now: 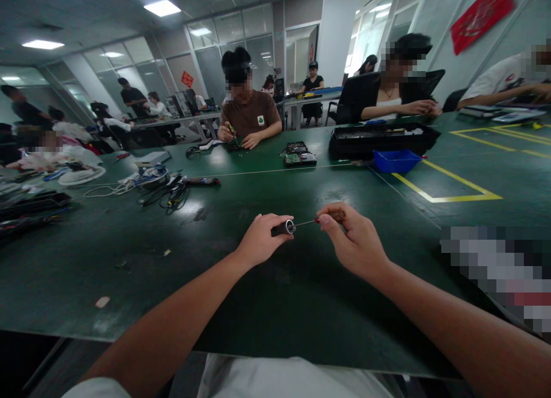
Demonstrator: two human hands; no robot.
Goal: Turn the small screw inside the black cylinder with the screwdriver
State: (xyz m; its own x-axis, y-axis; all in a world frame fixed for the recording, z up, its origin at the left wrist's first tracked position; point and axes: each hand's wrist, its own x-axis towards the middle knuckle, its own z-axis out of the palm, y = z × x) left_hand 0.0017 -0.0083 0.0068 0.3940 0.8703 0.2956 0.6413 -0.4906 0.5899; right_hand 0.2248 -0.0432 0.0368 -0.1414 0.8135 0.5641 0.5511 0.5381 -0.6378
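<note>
My left hand (pixel 266 237) is closed around a dark cylindrical part (pixel 282 228) with a bright metal ring at its open end, which faces right. In my right hand (pixel 355 237) is a screwdriver (pixel 306 222), gripped by its reddish-brown handle between thumb and fingers. Its thin metal shaft points left, and the tip meets the cylinder's ringed end. Whether the tip sits inside or only touches the end, I cannot tell. Both hands are held above the green table (pixel 267 312) near its front edge.
Across the table a person (pixel 253 114) works with a screwdriver. Circuit boards (pixel 299 155), a black tray (pixel 383 140) and a blue bin (pixel 396 161) stand ahead. A black rod-shaped device (pixel 202 181) and tangled cables (pixel 172 196) lie left. Yellow tape (pixel 465 199) marks the right side.
</note>
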